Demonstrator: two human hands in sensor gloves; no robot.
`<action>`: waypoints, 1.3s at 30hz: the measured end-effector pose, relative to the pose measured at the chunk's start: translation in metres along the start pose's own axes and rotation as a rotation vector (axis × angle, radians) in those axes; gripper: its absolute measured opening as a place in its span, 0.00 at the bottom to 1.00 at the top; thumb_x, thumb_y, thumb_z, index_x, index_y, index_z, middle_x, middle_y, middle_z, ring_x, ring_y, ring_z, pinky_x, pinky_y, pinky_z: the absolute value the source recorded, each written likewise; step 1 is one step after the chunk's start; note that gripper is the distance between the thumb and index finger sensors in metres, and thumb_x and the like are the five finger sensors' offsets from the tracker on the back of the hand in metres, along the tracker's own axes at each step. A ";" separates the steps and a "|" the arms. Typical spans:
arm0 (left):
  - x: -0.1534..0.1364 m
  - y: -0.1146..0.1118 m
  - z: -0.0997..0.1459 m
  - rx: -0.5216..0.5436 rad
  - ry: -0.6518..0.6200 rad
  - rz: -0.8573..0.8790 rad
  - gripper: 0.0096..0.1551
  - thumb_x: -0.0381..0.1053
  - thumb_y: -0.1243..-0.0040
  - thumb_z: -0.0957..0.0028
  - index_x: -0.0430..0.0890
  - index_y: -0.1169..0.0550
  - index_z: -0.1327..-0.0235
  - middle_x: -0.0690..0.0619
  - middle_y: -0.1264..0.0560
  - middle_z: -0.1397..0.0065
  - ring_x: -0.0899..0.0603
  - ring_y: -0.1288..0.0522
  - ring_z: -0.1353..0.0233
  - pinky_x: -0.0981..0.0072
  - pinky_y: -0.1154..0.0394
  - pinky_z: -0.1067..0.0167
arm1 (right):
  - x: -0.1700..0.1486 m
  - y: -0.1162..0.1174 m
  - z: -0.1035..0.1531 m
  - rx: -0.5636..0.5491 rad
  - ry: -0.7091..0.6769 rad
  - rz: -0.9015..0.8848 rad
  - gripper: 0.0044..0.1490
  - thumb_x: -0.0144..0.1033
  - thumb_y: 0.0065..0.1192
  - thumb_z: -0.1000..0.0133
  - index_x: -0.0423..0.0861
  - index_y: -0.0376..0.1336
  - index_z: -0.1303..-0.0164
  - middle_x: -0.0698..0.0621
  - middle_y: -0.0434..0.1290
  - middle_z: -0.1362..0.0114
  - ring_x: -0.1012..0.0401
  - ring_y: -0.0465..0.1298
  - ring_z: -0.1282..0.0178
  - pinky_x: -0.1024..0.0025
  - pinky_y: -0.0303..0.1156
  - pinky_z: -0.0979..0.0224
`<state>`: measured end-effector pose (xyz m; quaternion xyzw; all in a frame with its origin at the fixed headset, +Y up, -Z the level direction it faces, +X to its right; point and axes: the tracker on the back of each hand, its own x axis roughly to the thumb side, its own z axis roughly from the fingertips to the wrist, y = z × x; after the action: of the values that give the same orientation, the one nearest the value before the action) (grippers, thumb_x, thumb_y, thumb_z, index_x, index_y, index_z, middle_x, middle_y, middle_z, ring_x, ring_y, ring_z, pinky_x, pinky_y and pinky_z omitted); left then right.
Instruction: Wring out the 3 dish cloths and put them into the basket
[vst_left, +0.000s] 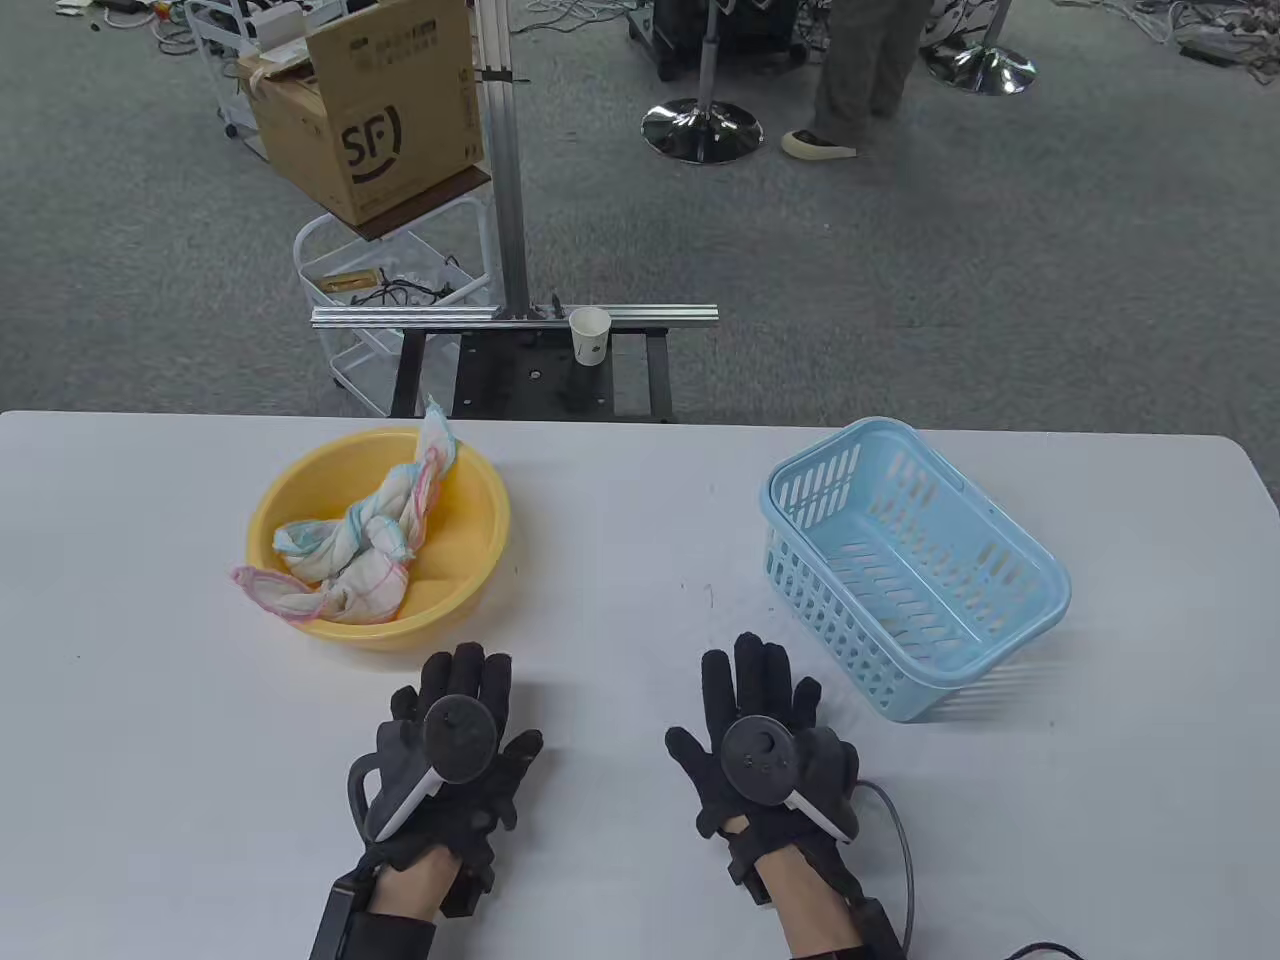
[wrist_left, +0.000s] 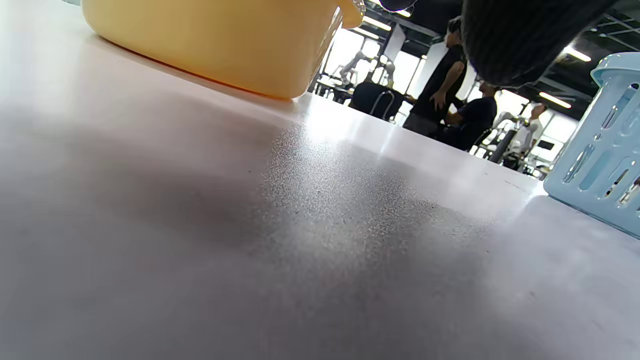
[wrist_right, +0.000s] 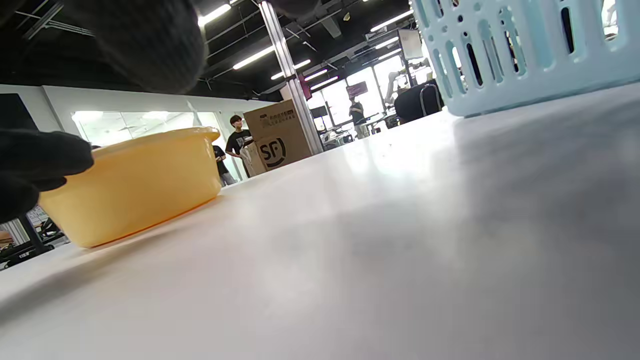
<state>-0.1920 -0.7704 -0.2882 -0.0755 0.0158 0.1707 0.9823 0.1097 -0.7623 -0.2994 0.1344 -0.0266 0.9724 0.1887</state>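
**Both hands flat on the table, cloths in the yellow basin**

Table view. White table (vst_left: 620, 560) fills the lower half of the frame. Left hand (vst_left: 450, 760) lies low and left of centre, palm down, fingers straight and spread, grasping nothing. Right hand (vst_left: 765, 755) lies low and just right of centre, same posture: fingers extended, released, holding nothing. A dark tracker sits on the back of each hand. The two hands are apart, neither touching a container.

Yellow basin (vst_left: 470, 560) stands at left of centre, just above the left hand's fingertips. The dish cloths (vst_left: 365, 545) lie in it as a twisted, tangled heap, white with pink and blue edging. One end drapes over the basin's lower left rim, another rises above the upper rim. Individual cloths cannot be separated by eye.

Light blue basket (vst_left: 800, 545) stands at right of centre, slotted walls, set at an angle to the table edge, up and right of the right hand. Nothing shows inside it.

Left wrist view. Basin wall (wrist_left: 225, 45) at upper left, basket corner (wrist_left: 600, 165) at the right edge, a dark fingertip (wrist_left: 515, 40) at the top.

Right wrist view. Basin (wrist_right: 135, 185) at left, basket (wrist_right: 515, 55) at upper right, gloved fingers (wrist_right: 145, 40) at upper left.

Beyond the table: a cardboard box (vst_left: 370, 110) at upper left, a paper cup (vst_left: 590, 335) on a metal rail, a person's legs (vst_left: 860, 75) at the top.
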 end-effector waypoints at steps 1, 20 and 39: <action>0.000 0.000 0.000 0.000 0.002 0.002 0.54 0.71 0.40 0.52 0.65 0.53 0.18 0.66 0.62 0.14 0.46 0.65 0.12 0.38 0.63 0.20 | 0.000 0.000 0.000 0.001 0.000 0.001 0.55 0.63 0.57 0.40 0.46 0.37 0.18 0.37 0.33 0.14 0.35 0.35 0.15 0.25 0.37 0.26; -0.002 0.000 -0.001 -0.002 0.005 -0.008 0.54 0.71 0.40 0.52 0.65 0.53 0.18 0.66 0.62 0.14 0.47 0.65 0.12 0.38 0.63 0.20 | -0.002 0.000 0.001 0.004 0.007 -0.020 0.55 0.62 0.57 0.40 0.45 0.37 0.18 0.37 0.34 0.14 0.35 0.36 0.15 0.24 0.38 0.26; -0.002 0.049 0.014 0.184 0.017 0.055 0.55 0.71 0.40 0.52 0.64 0.54 0.18 0.65 0.62 0.14 0.46 0.65 0.12 0.39 0.63 0.20 | 0.000 0.002 0.001 0.004 -0.008 -0.054 0.54 0.62 0.57 0.40 0.45 0.37 0.18 0.36 0.35 0.14 0.35 0.37 0.15 0.24 0.39 0.25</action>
<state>-0.2104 -0.7234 -0.2815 0.0140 0.0418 0.1950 0.9798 0.1094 -0.7644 -0.2985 0.1392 -0.0217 0.9666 0.2143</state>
